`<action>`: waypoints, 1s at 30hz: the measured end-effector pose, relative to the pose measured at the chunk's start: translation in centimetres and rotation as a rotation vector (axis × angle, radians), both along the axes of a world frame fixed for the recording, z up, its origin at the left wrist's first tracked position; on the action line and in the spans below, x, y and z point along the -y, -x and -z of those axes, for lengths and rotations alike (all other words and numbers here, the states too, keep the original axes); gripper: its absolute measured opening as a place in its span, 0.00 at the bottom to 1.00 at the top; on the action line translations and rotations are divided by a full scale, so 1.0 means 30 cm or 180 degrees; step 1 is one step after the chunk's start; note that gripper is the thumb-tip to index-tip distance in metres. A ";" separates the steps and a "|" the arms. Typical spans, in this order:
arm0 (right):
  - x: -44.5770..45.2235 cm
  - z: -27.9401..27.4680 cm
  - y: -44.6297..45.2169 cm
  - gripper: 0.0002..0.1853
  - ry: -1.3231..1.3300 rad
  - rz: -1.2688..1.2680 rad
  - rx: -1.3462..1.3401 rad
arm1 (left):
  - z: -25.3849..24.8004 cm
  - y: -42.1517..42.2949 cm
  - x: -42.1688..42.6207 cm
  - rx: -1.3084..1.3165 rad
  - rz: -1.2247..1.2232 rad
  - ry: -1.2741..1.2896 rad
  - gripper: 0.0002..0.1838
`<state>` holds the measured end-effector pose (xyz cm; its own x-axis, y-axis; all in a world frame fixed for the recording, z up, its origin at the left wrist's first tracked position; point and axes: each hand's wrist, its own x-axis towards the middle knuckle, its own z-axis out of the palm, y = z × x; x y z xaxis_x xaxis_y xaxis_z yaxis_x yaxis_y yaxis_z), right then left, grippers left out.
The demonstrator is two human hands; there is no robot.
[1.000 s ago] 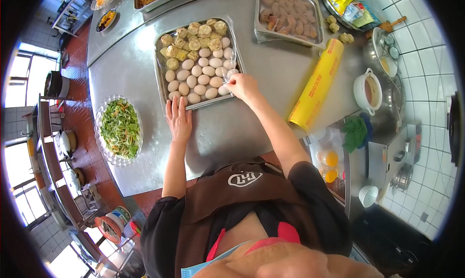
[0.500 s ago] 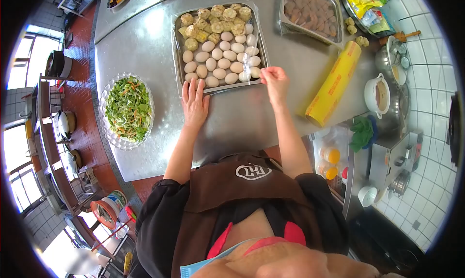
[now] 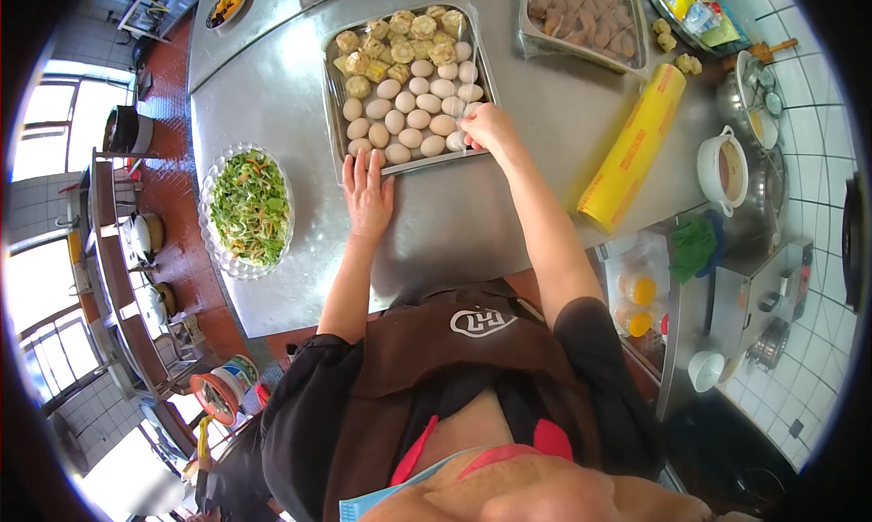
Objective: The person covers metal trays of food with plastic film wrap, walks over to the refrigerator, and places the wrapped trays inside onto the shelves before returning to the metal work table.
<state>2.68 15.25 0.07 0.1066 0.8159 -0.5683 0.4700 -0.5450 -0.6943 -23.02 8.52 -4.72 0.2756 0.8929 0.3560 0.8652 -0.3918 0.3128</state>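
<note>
Grey stainless steel across the middle of the frame: a broad worktable (image 3: 445,222), bearing, at upper centre, a shallow rectangular metal tray (image 3: 418,164) under thin clear plastic film (image 3: 470,11). Long yellow package with red print (image 3: 633,149) right of centre, apart from the tray; scalloped clear-glass plate (image 3: 238,268) of shredded greens (image 3: 247,208) at left. Bare left hand (image 3: 369,197) at the tray's near left corner, fingers spread; bare right hand (image 3: 489,128) at the near right corner, fingertips pressed together, pinching the film. Beneath the film, pale yellow chunks of corn cob (image 3: 422,28) toward the back, smooth beige eggs (image 3: 418,119) toward the front. Film probably light, limp, clingy, easily torn: best taken by its edge. Loaded tray likely heavy and stiff, eggs apt to roll and crack: best lifted level, by opposite rims.
</note>
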 end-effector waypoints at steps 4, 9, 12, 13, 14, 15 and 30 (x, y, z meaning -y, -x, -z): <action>0.001 0.087 -0.035 0.10 -0.0472 0.0492 -0.0798 | -0.001 0.004 0.000 0.0078 -0.0048 -0.0002 0.31; 0.106 -0.002 -0.053 0.07 -0.0558 0.1437 -0.1491 | 0.002 -0.009 0.000 0.0192 -0.0097 0.0030 0.32; 0.096 0.011 -0.051 0.06 -0.0519 0.1876 -0.2231 | -0.005 -0.014 0.000 0.0184 -0.0107 -0.0004 0.32; 0.089 0.031 -0.054 0.06 -0.0629 0.2142 -0.2444 | -0.003 -0.009 0.000 0.0174 -0.0083 -0.0010 0.32; 0.086 0.049 -0.056 0.06 -0.0736 0.2412 -0.2660 | -0.002 -0.007 0.000 0.0164 -0.0083 -0.0016 0.32; 0.092 0.065 -0.062 0.06 -0.0735 0.2417 -0.2674 | -0.004 -0.006 0.000 0.0142 -0.0072 0.0017 0.32; 0.206 0.259 -0.260 0.05 -0.0247 0.2254 -0.2679 | -0.030 0.007 -0.009 0.0031 -0.0082 0.0091 0.33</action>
<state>10.47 9.06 -7.71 0.1670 0.7597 -0.6285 -0.5707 -0.4453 -0.6899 -23.24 8.78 -3.81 0.2490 0.9095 0.3327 0.8718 -0.3602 0.3320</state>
